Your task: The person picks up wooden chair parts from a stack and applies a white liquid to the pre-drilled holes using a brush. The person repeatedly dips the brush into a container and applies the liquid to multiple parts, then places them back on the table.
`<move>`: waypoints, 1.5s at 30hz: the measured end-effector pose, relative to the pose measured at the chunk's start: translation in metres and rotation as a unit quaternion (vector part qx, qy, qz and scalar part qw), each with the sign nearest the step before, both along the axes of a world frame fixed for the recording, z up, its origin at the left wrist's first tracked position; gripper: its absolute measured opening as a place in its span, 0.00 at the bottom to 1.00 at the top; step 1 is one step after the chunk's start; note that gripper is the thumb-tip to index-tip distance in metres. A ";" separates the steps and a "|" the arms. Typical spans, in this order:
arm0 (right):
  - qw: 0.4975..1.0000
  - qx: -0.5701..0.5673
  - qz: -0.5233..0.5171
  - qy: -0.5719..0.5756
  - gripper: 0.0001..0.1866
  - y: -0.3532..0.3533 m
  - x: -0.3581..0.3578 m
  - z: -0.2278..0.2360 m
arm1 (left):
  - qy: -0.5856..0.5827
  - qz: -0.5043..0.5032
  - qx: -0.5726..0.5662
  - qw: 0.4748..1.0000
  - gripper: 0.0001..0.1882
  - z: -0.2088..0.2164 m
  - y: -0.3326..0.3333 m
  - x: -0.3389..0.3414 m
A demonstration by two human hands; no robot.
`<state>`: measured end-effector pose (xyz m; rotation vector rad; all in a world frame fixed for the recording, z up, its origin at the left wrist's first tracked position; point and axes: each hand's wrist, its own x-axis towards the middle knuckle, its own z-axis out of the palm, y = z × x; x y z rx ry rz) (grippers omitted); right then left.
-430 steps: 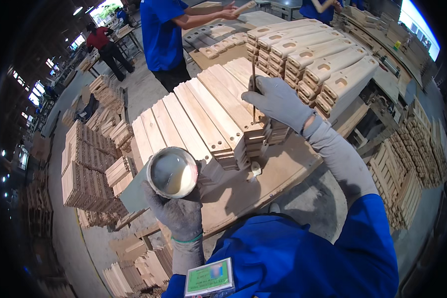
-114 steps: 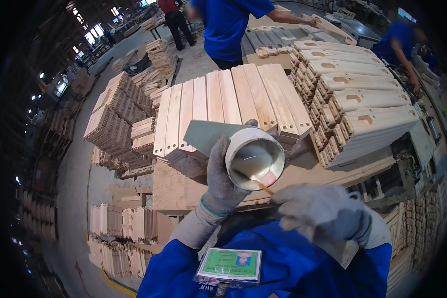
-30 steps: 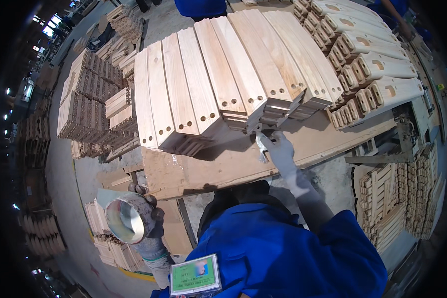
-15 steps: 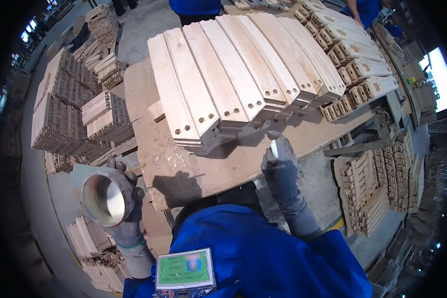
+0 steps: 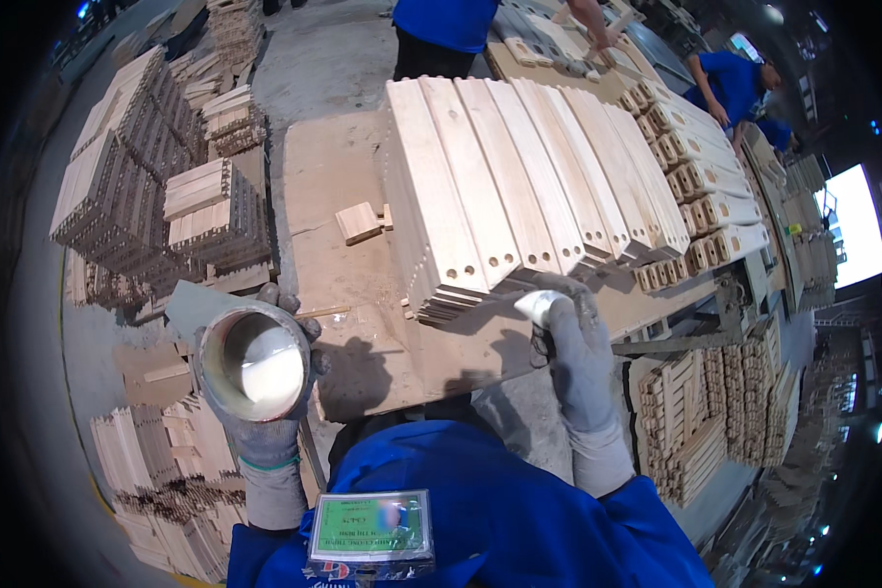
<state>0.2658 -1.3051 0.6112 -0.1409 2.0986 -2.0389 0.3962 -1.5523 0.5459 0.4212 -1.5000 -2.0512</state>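
Observation:
My left hand (image 5: 299, 343), in a grey glove, is wrapped round an open round can (image 5: 211, 358) with white liquid (image 5: 274, 367) in it. Behind the can a flat grey-green piece (image 5: 194, 306) sticks out; its hold is hidden. My right hand (image 5: 580, 353), also gloved, is closed on a small white tapered object (image 5: 537, 307), whose exact kind I cannot make out. This hand is just in front of the near ends of the stacked wooden slats (image 5: 505, 211), whose end faces and paired holes point my way. Whether it touches them is unclear.
The stack rests on a cardboard-covered table (image 5: 328, 176) with a small wood block (image 5: 359, 223). A thin stick (image 5: 325, 312) shows beside my left hand. Slotted wooden parts (image 5: 706, 211) line the right. More piles (image 5: 132, 171) stand left. Co-workers (image 5: 446, 24) in blue work beyond.
My view has shifted, so the stack appears farther right. My right hand has turned and its white object now points left, near the slat ends. The can stays in my left hand.

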 end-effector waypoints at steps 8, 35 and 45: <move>0.986 0.143 0.066 0.054 0.18 -0.011 -0.019 -0.006 | 0.066 0.026 0.308 0.949 0.35 0.003 -0.014 0.003; 0.996 0.084 0.009 -0.020 0.12 -0.024 -0.031 -0.002 | -0.028 0.092 -0.206 0.974 0.35 -0.039 -0.039 0.003; 0.986 0.169 0.002 0.000 0.12 -0.018 -0.037 -0.007 | 0.024 0.072 0.065 0.995 0.34 -0.032 -0.037 -0.004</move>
